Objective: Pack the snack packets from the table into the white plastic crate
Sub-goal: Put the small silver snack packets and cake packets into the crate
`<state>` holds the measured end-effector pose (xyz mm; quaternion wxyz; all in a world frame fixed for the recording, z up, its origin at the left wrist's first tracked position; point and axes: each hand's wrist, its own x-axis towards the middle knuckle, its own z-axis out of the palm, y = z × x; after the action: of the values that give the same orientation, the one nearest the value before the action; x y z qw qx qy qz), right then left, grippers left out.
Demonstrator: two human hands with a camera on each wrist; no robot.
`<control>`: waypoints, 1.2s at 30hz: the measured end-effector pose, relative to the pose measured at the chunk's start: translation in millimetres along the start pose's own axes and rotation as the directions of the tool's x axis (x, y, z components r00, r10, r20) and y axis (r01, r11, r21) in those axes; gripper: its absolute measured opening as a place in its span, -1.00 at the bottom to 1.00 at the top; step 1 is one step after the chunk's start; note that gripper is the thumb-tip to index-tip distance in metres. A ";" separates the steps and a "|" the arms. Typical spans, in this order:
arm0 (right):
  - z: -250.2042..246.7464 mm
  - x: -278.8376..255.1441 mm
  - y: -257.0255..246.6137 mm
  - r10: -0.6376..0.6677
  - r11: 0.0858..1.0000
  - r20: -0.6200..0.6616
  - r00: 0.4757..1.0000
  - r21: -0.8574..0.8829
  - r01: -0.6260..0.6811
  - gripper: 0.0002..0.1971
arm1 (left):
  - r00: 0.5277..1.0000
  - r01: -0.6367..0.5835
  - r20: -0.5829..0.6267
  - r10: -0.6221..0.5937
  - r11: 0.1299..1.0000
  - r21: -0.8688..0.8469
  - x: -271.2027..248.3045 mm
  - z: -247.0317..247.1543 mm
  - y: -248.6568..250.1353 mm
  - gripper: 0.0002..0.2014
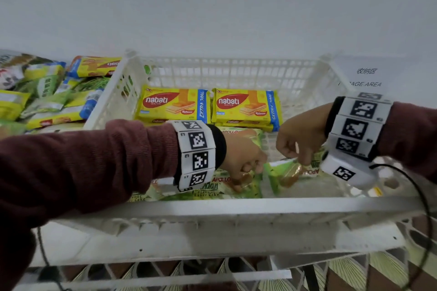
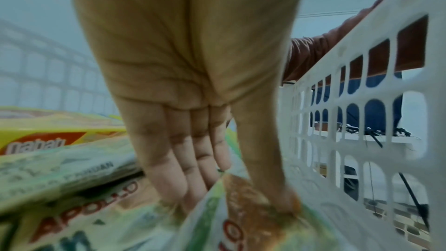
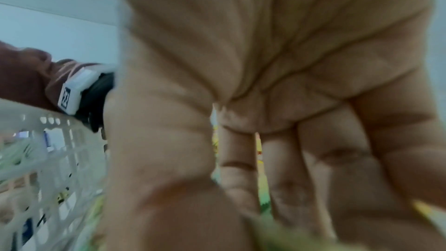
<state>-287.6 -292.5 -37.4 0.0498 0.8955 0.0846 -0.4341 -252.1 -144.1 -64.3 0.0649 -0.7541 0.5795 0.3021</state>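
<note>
A: Where's the green crinkly plastic cake packet (image 1: 287,172)?

B: Near-right in the white slotted plastic crate (image 1: 236,205), long axis L-R. Your right hand (image 1: 299,137) pinches its far edge; left hand (image 1: 243,158) pinches the neighbouring packet.

Glossy film snack packets (image 1: 172,105); matt white plastic crate (image 1: 227,208)

L hand (image 2: 193,102) pinches green Apollo pkt (image 2: 241,217) beside white crate wall (image 2: 362,121).
</note>
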 end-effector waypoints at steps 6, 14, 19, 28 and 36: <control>-18.4 -12.0 3.9 -0.037 0.946 -0.149 0.988 0.313 0.083 -0.64 | 0.962 0.233 -0.157 -0.223 0.971 0.053 -33.9 -30.4 -11.4 -0.45; -55.1 -1.1 -68.8 -0.229 0.563 -0.497 0.837 0.634 0.530 -0.11 | 0.686 0.410 -0.553 -0.473 0.879 -0.244 -164.3 -95.6 -54.4 -0.50; -52.7 36.5 -115.3 -0.220 0.624 -0.314 0.924 0.683 0.381 -0.31 | 0.572 0.551 -0.494 -0.655 0.753 -0.360 -206.3 -63.2 -104.9 -0.64; -49.3 45.2 -144.1 -0.585 0.666 -0.363 0.725 -0.726 0.174 -0.35 | 0.601 0.388 -0.485 -0.635 0.763 -0.517 -189.4 -0.7 -135.8 -0.50; -62.9 36.3 -160.5 -0.430 0.813 -0.463 0.775 -0.572 0.109 -0.47 | 0.534 0.286 -0.603 -0.593 0.798 -0.531 -169.2 20.7 -147.4 -0.47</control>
<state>-248.4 -120.9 -29.6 0.1942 0.9135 0.3407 -0.1082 -150.0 53.6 -28.3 -0.2454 -0.9295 0.2721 0.0424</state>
